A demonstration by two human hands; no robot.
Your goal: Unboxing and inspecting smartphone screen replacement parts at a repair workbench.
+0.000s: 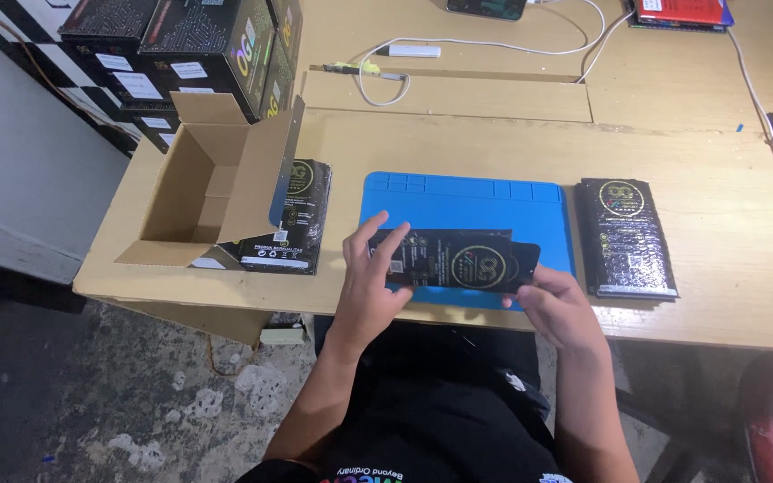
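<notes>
Both hands held a flat black packet (454,261) low in the frame's centre, over the near edge of the blue mat (467,201): left hand (370,282) fingers spread across its end, right hand (558,304) gripping the other. Bare tabletop (726,224) lay between mat and black stack (626,237); an open cardboard box (208,183) stood left.

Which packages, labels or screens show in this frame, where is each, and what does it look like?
Flat black package: held by left hand and right hand over the blue mat; round emblem.
Black package stack: right of mat, rectangular.
Black packages: beside open cardboard box.
Black cartons: top left, white labels.
Dark screen: top edge.
</notes>
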